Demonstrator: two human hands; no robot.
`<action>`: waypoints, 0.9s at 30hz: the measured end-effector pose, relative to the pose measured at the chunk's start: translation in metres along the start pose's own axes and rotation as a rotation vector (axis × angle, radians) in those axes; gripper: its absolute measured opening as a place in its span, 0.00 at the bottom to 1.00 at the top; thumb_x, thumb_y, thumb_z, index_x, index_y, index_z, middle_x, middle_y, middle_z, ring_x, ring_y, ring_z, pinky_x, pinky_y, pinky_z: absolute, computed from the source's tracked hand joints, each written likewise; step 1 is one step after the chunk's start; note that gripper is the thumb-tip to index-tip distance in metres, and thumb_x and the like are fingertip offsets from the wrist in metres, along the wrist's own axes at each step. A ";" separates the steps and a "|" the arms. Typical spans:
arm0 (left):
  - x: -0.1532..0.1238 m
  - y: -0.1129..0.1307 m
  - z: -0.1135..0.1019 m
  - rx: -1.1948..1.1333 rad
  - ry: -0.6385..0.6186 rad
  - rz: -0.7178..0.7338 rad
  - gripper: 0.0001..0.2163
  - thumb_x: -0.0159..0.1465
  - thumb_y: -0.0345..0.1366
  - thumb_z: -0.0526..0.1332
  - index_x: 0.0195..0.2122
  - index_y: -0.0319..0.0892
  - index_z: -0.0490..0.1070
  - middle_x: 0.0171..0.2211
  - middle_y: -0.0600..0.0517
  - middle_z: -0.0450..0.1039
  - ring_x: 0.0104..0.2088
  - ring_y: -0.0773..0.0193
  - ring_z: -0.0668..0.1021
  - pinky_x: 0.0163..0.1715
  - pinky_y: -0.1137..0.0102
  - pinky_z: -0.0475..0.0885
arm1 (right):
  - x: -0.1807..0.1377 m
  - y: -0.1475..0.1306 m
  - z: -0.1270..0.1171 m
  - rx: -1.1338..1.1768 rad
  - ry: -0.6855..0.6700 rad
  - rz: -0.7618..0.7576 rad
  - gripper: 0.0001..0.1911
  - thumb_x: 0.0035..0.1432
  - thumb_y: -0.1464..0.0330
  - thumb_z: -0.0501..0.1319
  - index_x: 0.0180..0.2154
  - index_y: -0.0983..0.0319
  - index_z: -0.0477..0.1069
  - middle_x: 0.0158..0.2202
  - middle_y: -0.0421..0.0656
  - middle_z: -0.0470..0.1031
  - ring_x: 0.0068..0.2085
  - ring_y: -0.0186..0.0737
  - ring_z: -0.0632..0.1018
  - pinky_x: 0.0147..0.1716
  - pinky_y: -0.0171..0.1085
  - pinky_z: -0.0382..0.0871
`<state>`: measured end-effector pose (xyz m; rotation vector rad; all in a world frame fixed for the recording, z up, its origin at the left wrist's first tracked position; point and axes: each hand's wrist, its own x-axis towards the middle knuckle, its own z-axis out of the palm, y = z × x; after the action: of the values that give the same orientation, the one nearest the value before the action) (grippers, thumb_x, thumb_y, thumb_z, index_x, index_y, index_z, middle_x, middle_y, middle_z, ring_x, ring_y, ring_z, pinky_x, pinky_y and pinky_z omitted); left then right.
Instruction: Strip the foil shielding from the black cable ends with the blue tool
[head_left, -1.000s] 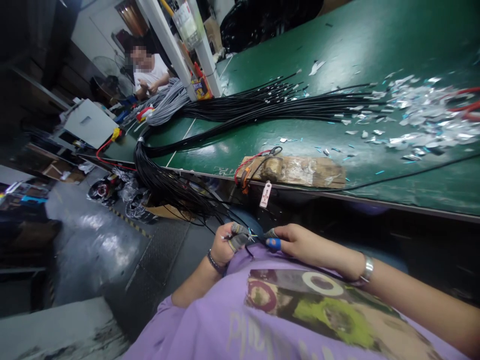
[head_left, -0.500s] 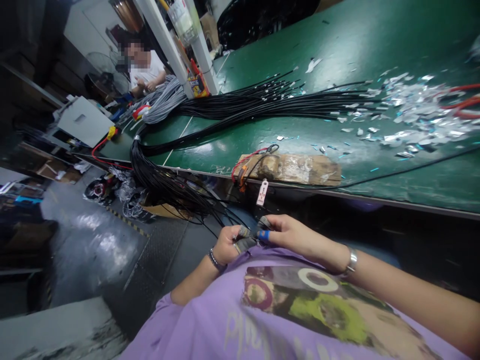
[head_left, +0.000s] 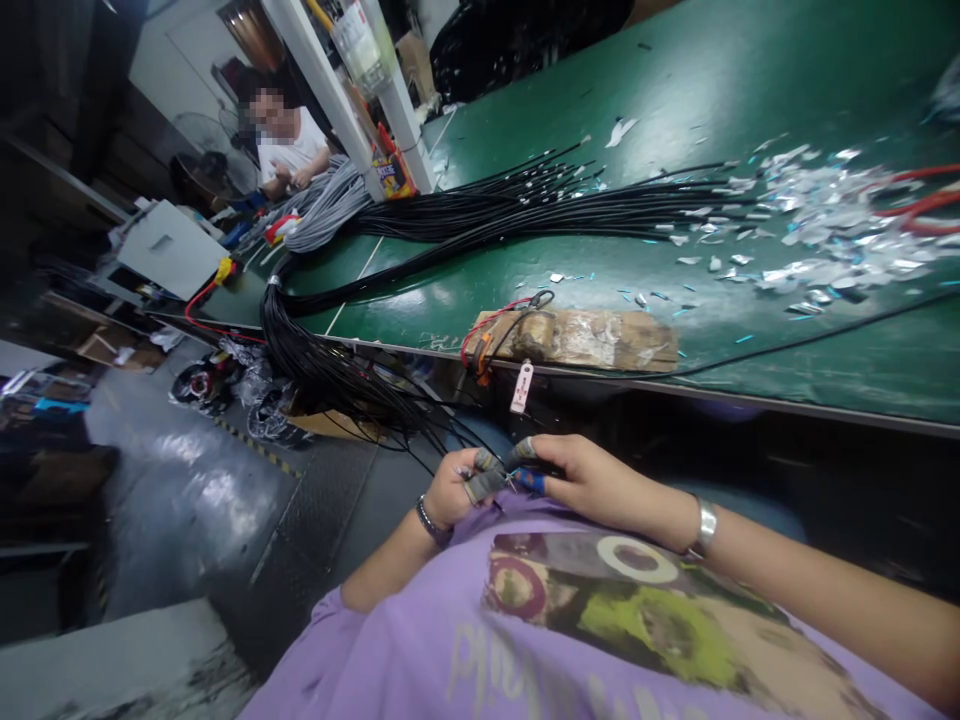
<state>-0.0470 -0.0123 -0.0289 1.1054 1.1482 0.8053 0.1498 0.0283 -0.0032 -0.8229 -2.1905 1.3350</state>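
Note:
Low in front of the purple shirt, my two hands meet at the end of a thin black cable. My left hand [head_left: 452, 488] is closed, its grey-wrapped thumb and finger pinching the cable. Fine bare wire ends [head_left: 511, 481] poke out between the hands. My right hand [head_left: 581, 470], with grey and blue wrapping on its fingertips, is closed on these wires from the other side. Much of the cable end is hidden by the fingers. A bundle of black cables [head_left: 322, 365] hangs over the table edge and runs down toward my left hand.
On the green table [head_left: 750, 90] lie more black cables [head_left: 480, 225] and foil scraps [head_left: 825, 235]. A wooden block [head_left: 600, 338] with a hanging tag [head_left: 522, 387] sits at the near edge. A co-worker [head_left: 296, 145] sits beyond grey cables [head_left: 330, 205]. A cardboard box [head_left: 337, 424] stands below.
My left thumb and finger have shifted and the wrapped fingertips show more clearly. Thin wire ends are now visible between the hands. The cables on the table have not moved.

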 end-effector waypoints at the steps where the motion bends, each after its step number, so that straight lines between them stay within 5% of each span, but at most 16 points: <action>1: 0.000 0.002 0.000 0.020 -0.007 -0.018 0.26 0.44 0.58 0.67 0.20 0.38 0.64 0.11 0.59 0.60 0.13 0.77 0.60 0.15 0.77 0.55 | 0.000 -0.001 -0.001 -0.061 -0.015 -0.011 0.07 0.53 0.73 0.54 0.32 0.63 0.71 0.30 0.43 0.75 0.31 0.38 0.73 0.32 0.35 0.66; 6: 0.000 0.014 0.002 0.141 -0.049 -0.101 0.21 0.45 0.51 0.69 0.18 0.39 0.62 0.11 0.60 0.60 0.12 0.77 0.59 0.14 0.77 0.53 | -0.001 -0.008 -0.002 -0.440 -0.073 -0.056 0.08 0.47 0.79 0.55 0.28 0.62 0.68 0.29 0.44 0.74 0.30 0.39 0.73 0.30 0.34 0.63; 12: 0.002 0.009 0.009 0.150 -0.037 -0.159 0.12 0.49 0.37 0.66 0.20 0.40 0.62 0.12 0.60 0.61 0.13 0.75 0.61 0.14 0.77 0.55 | 0.001 -0.007 0.000 -0.607 -0.120 -0.037 0.07 0.47 0.79 0.56 0.27 0.62 0.67 0.29 0.44 0.74 0.29 0.40 0.74 0.28 0.34 0.61; 16: 0.007 0.005 0.018 0.171 0.083 -0.206 0.05 0.50 0.28 0.59 0.22 0.40 0.63 0.12 0.61 0.61 0.12 0.76 0.60 0.14 0.78 0.54 | 0.002 -0.002 0.006 -0.737 -0.018 0.003 0.05 0.48 0.77 0.57 0.28 0.61 0.66 0.28 0.44 0.72 0.29 0.40 0.74 0.27 0.34 0.59; 20: 0.011 0.008 0.025 0.239 0.170 -0.086 0.06 0.49 0.25 0.58 0.23 0.41 0.62 0.13 0.62 0.61 0.13 0.76 0.62 0.15 0.78 0.55 | 0.003 0.001 0.007 -0.792 0.114 0.049 0.05 0.48 0.76 0.57 0.28 0.61 0.65 0.28 0.45 0.72 0.30 0.42 0.73 0.27 0.35 0.59; 23: 0.010 0.012 0.021 0.211 0.143 -0.075 0.08 0.50 0.32 0.63 0.22 0.40 0.62 0.13 0.62 0.61 0.12 0.76 0.61 0.14 0.78 0.55 | 0.003 0.000 0.003 -0.571 0.152 0.109 0.05 0.47 0.75 0.56 0.25 0.60 0.63 0.27 0.43 0.70 0.30 0.40 0.72 0.28 0.35 0.60; 27: 0.009 0.018 0.006 0.024 -0.113 -0.091 0.22 0.43 0.53 0.69 0.21 0.39 0.64 0.12 0.59 0.62 0.11 0.75 0.62 0.13 0.77 0.56 | 0.002 -0.001 0.005 0.281 -0.011 0.119 0.11 0.51 0.62 0.58 0.24 0.60 0.61 0.22 0.38 0.65 0.25 0.34 0.65 0.24 0.34 0.59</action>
<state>-0.0384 -0.0005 -0.0145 1.0969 1.1077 0.6525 0.1446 0.0260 -0.0040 -0.8480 -1.9270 1.6614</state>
